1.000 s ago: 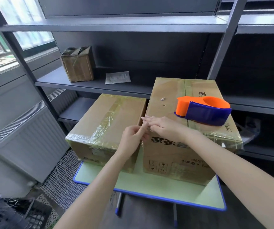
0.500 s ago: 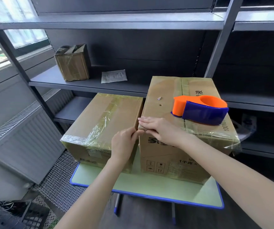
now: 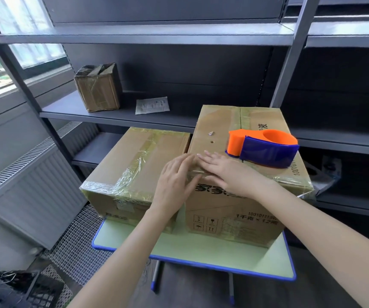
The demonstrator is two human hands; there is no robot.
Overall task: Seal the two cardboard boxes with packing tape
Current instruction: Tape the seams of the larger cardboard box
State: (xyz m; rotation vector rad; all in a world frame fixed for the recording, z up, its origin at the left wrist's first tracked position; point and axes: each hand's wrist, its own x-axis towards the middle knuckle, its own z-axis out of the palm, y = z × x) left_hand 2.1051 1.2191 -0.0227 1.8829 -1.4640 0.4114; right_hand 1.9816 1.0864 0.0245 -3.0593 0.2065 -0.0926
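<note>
On the left, a low tape-wrapped brown cardboard box (image 3: 134, 165) is set on the pale green blue-edged table (image 3: 201, 247), just beside a taller printed brown cardboard box (image 3: 234, 210). The left hand (image 3: 174, 183) is laid flat, fingers straight, against the taller box's near left corner. The right hand (image 3: 225, 172) is pressed flat, fingers extended, on its front top edge. An orange-and-blue tape dispenser (image 3: 266, 147) is rested on its top, to the right.

Bare forearms; left hand (image 3: 174, 182) and right hand (image 3: 230, 174) with short nails.
</note>
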